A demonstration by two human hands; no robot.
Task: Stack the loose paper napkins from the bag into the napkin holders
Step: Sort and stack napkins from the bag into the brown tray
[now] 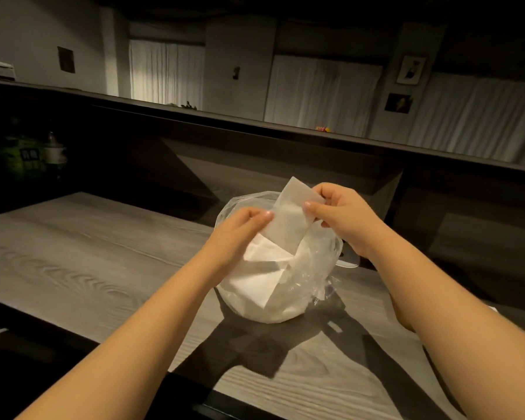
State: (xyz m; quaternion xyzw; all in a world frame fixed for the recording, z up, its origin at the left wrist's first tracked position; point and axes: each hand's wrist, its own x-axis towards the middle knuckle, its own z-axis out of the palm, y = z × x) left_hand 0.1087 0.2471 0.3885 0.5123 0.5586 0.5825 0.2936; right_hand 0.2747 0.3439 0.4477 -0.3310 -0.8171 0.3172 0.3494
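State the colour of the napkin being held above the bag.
White; the napkin shows plainly in the head view, above the clear plastic bag.

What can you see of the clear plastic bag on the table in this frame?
The plastic bag is thin, clear and crinkled. It sits on the grey wood-grain table with its mouth open upward, bulging with loose white napkins. Both hands are at its mouth: the left hand and right hand pinch one napkin that stands partly out of the opening. The bag casts a dark shadow toward the camera.
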